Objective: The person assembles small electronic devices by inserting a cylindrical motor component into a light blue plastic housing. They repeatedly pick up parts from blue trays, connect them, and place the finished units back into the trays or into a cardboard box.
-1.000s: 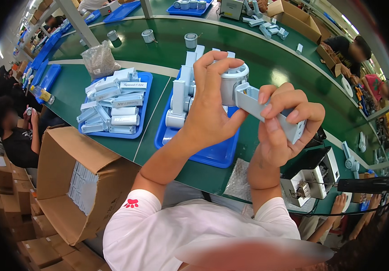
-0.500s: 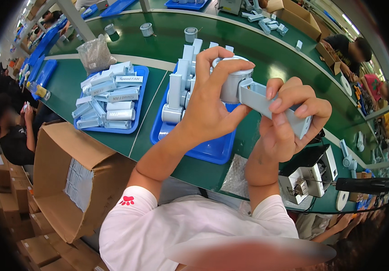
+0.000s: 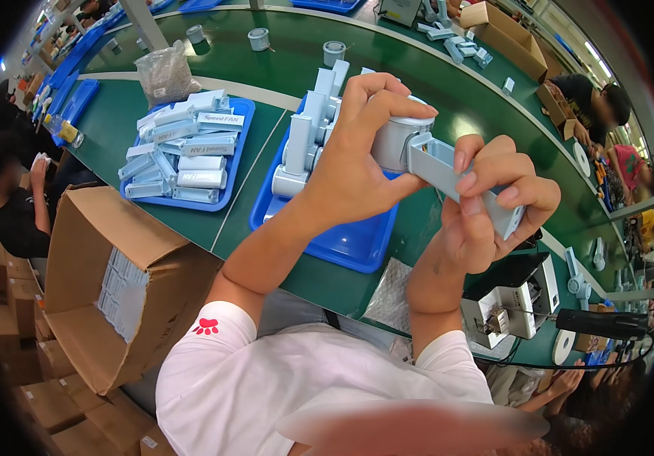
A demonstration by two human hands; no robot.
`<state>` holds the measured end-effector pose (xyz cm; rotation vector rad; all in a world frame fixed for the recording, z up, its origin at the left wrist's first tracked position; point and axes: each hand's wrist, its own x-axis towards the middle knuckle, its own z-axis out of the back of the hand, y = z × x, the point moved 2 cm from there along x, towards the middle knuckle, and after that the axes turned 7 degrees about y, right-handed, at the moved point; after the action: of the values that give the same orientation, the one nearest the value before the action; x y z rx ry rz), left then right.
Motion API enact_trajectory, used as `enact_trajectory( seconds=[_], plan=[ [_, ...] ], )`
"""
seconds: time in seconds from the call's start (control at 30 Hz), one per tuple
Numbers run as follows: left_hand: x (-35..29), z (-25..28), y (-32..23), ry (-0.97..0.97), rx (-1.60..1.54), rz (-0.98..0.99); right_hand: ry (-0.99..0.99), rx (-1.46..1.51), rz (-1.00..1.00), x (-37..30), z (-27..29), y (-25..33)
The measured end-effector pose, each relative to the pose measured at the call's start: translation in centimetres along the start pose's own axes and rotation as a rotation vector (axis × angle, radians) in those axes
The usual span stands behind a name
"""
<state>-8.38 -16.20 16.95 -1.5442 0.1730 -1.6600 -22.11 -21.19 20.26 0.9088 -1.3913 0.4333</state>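
My left hand (image 3: 357, 163) grips a round light-blue fan housing (image 3: 397, 144), with fingers over its top and the thumb underneath. A hollow light-blue handle shell (image 3: 435, 161) slants down to the right, its upper end against the housing's side. My right hand (image 3: 467, 235) is closed round the shell's lower part. Whether the two parts are joined cannot be made out. Behind my left hand, a blue tray (image 3: 351, 247) holds several similar handle-and-housing pieces (image 3: 296, 144), partly hidden by the hand and forearm.
Left of it, another blue tray (image 3: 245, 125) is heaped with handle shells (image 3: 201, 178). A plastic bag (image 3: 166, 74) lies behind. An open carton (image 3: 91, 220) stands at lower left. On the right are a small black-and-white machine (image 3: 513, 304) and bubble wrap (image 3: 389, 292). Round housings (image 3: 258, 39) sit on the green belt.
The view has shifted slightly, so the trays and carton appear a little displaced. Both hands keep the same hold on the housing and shell, with little visible movement.
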Motion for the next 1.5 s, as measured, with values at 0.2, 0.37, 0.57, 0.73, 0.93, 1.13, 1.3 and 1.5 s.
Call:
enact_trajectory(
  seconds=[0.2, 0.37, 0.57, 0.73, 0.93, 1.13, 1.3, 1.5],
  plan=[
    [0.0, -0.1, 0.1, 0.027, -0.044, 0.019, 0.005, -0.044, -0.007, 0.0, -0.2, 0.3],
    [0.3, -0.7, 0.2, 0.004, -0.104, -0.038, -0.054, -0.005, 0.0, 0.0, 0.1, 0.6],
    [0.2, -0.9, 0.5, -0.038, -0.114, -0.086, -0.006, -0.064, -0.009, -0.1, 0.1, 0.9],
    [-0.7, -0.9, 0.7, -0.125, -0.139, -0.095, 0.021, -0.05, -0.002, 0.0, -0.7, 0.6],
    [-3.8, 0.5, 1.1, -0.167, -0.024, -0.076, 0.101, 0.038, -0.05, -1.2, -2.6, -0.6],
    [-5.5, 1.5, 0.5, -0.3, 0.055, -0.051, 0.119, 0.096, -0.067, -1.8, -4.2, -1.3],
    [-5.9, 2.1, -0.3, -0.314, 0.119, -0.073, 0.185, 0.043, -0.114, -2.1, -4.7, -0.6],
    [-6.3, 2.1, 0.0, -0.349, 0.048, -0.115, 0.157, 0.104, -0.093, -2.1, -4.9, -0.5]
  ],
)
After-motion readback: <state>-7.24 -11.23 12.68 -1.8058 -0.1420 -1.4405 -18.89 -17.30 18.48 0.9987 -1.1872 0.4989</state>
